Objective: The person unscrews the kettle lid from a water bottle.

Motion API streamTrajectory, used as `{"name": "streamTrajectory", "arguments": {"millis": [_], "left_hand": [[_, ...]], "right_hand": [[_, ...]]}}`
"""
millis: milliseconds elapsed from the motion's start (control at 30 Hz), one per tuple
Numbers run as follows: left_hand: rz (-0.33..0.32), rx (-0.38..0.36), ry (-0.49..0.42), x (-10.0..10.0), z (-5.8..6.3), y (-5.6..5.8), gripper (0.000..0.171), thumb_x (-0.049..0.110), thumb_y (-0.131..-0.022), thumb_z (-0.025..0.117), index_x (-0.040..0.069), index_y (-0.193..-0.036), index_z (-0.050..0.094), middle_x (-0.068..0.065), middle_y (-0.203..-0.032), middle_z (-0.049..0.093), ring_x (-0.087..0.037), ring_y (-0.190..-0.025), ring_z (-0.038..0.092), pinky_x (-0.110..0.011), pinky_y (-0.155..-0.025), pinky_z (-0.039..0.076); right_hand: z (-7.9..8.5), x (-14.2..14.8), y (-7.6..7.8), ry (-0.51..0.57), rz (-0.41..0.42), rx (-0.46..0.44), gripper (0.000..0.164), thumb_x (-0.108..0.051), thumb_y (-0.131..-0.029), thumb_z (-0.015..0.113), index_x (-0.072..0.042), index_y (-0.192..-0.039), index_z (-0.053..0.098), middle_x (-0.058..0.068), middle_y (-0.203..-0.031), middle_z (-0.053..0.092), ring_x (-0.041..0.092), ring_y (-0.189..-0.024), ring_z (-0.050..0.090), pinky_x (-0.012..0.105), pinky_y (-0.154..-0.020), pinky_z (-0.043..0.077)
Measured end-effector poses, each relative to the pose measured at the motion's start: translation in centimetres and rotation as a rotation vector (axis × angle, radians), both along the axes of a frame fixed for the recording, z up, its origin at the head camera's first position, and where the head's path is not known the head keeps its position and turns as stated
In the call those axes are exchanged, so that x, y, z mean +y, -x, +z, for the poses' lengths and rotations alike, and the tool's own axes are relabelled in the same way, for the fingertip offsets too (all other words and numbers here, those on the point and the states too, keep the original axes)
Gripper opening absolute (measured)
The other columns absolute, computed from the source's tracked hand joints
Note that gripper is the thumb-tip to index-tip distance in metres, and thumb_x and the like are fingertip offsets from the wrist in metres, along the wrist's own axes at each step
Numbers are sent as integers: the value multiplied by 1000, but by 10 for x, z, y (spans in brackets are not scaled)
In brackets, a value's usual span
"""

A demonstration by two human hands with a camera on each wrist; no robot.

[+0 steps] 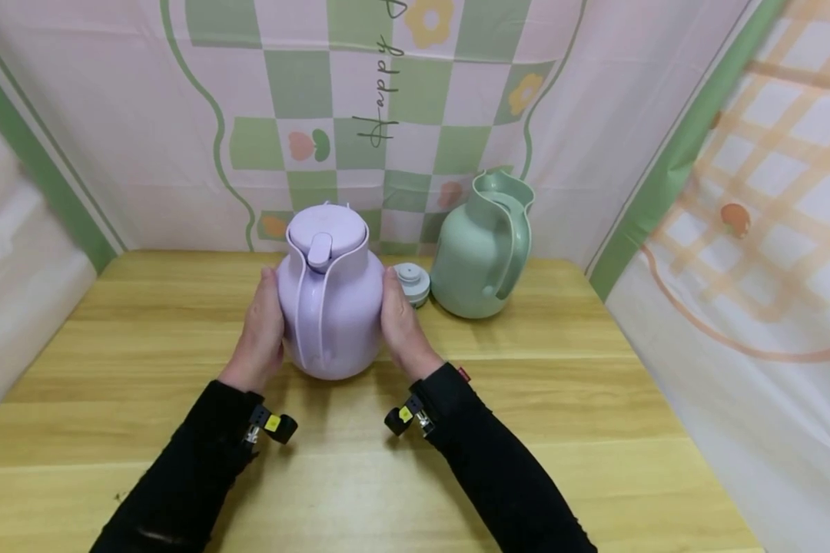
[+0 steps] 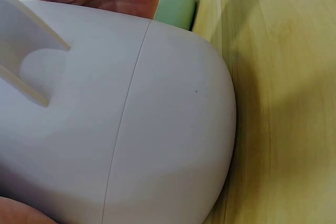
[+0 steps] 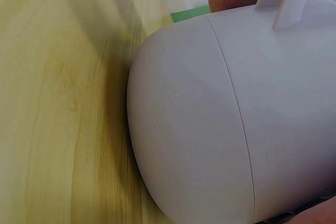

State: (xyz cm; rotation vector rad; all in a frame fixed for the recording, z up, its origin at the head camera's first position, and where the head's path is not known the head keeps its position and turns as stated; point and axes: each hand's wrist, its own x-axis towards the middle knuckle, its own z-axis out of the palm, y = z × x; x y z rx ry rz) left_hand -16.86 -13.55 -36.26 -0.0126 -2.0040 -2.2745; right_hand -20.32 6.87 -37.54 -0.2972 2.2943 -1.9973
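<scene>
A light purple thermos jug (image 1: pixel 335 315) stands upright on the table, its handle facing me and its round lid (image 1: pixel 327 229) in place on top. My left hand (image 1: pixel 259 330) holds the jug's left side, and my right hand (image 1: pixel 404 322) holds its right side; the fingers are mostly hidden round the body. Both wrist views show the purple jug's lower body (image 2: pixel 173 103) with a thin seam around it, close against the wooden surface. Just beyond my right hand sits a grey-green stopper (image 1: pixel 413 283).
A green thermos jug (image 1: pixel 473 257) with no lid showing stands right of the stopper, handle turned to the right. The wooden table (image 1: pixel 526 430) reaches back to a checked curtain (image 1: pixel 360 84), with more fabric hanging at both sides.
</scene>
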Motion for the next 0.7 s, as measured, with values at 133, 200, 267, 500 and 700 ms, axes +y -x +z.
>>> {"name": "streamTrajectory", "arguments": {"millis": [133, 200, 267, 500, 700], "left_hand": [[-7, 1, 18, 1, 0, -2, 66, 58, -110, 9, 15, -150, 39, -6, -153, 35, -16, -147, 28, -39, -127, 15], [-8, 3, 23, 2, 1, -3, 65, 59, -110, 9, 14, -147, 39, -7, -151, 36, -17, -146, 30, -39, -127, 17], [-3, 4, 33, 4, 1, -4, 65, 59, -110, 10, 14, -147, 39, -7, -151, 37, -17, -146, 31, -39, -127, 17], [2, 16, 82, 8, -1, -9, 71, 59, -109, 9, 11, -155, 35, -7, -156, 36, -18, -150, 29, -41, -128, 16], [-11, 28, 119, 12, -2, -12, 72, 59, -109, 6, 12, -157, 33, -7, -156, 35, -17, -149, 28, -42, -128, 15]], "right_hand": [[1, 2, -2, 12, 2, -19, 83, -76, -102, 12, -25, -164, 32, -1, -170, 27, 18, -158, 23, 45, -130, 14], [2, 3, -3, 26, 2, -20, 82, -75, -103, 12, -23, -163, 32, -1, -170, 27, 17, -158, 23, 44, -130, 14], [3, 3, -3, 41, 0, -22, 80, -73, -104, 13, -22, -163, 33, -1, -170, 28, 17, -157, 24, 44, -130, 14], [1, 7, -5, 55, -2, -16, 74, -66, -108, 13, -22, -165, 30, -3, -170, 27, 14, -157, 23, 41, -129, 15], [2, 11, -7, 60, 7, -25, 69, -62, -109, 12, -25, -165, 30, -3, -169, 29, 15, -156, 24, 43, -129, 16]]}}
